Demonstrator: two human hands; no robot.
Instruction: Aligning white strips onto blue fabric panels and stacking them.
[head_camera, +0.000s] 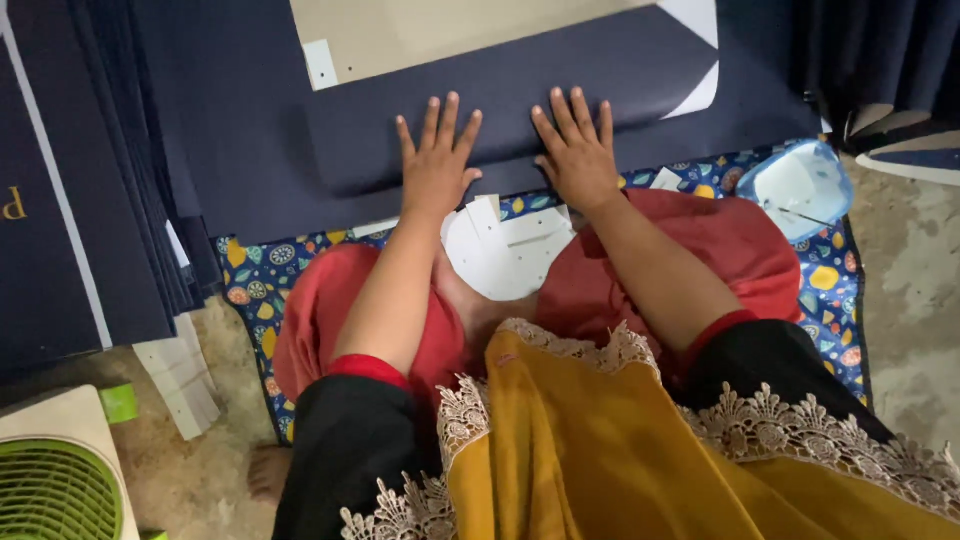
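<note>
Both my hands lie flat, fingers spread, on a folded dark navy sheet of card (520, 95) on the floor in front of me. My left hand (435, 160) presses its near edge at the centre. My right hand (575, 150) presses beside it, a little to the right. The folded flap curls up at the far right, showing its white underside (700, 90). Neither hand holds anything.
A stack of dark navy card sheets (90, 170) stands at the left. White paper cut-outs (505, 250) lie on my lap over a patterned blue mat (250, 275). A clear plastic tub (800, 185) sits at the right, a green fan (55, 480) at bottom left.
</note>
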